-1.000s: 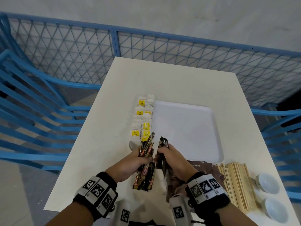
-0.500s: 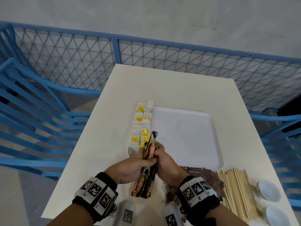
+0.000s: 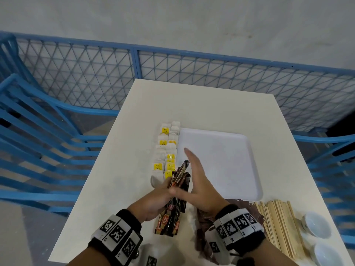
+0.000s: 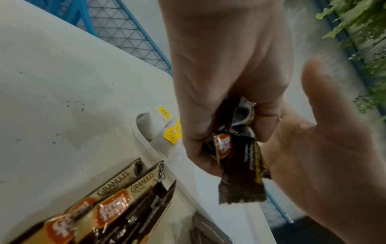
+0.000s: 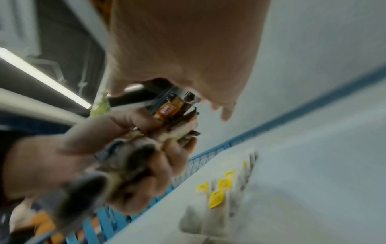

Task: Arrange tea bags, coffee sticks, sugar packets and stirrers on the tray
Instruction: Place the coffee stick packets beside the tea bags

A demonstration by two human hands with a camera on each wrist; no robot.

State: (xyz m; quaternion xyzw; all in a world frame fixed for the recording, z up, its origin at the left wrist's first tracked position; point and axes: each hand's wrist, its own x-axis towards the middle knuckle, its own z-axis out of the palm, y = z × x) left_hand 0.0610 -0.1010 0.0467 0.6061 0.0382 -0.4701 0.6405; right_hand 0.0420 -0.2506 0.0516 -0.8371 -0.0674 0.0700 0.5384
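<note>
My left hand (image 3: 161, 196) grips a bundle of dark coffee sticks (image 3: 179, 177) upright over the table, just left of the white tray (image 3: 221, 166). My right hand (image 3: 197, 181) is flat, its fingers straight against the bundle's right side and its thumb across the front. In the left wrist view the left hand (image 4: 219, 82) curls round the coffee sticks (image 4: 240, 165), with the right palm (image 4: 323, 165) beside them. More coffee sticks (image 3: 169, 221) lie on the table below. Tea bags (image 3: 167, 150) with yellow tags line the tray's left edge.
Brown sugar packets (image 3: 247, 210) and a pile of wooden stirrers (image 3: 278, 227) lie at the near right, beside two small white bowls (image 3: 315, 227). Blue chairs and a blue mesh fence (image 3: 76, 77) surround the white table (image 3: 201, 104).
My right hand brought its coffee sticks over to the left hand's bundle, let them go, and now lies flat against the bundle. The left hand keeps its grip.
</note>
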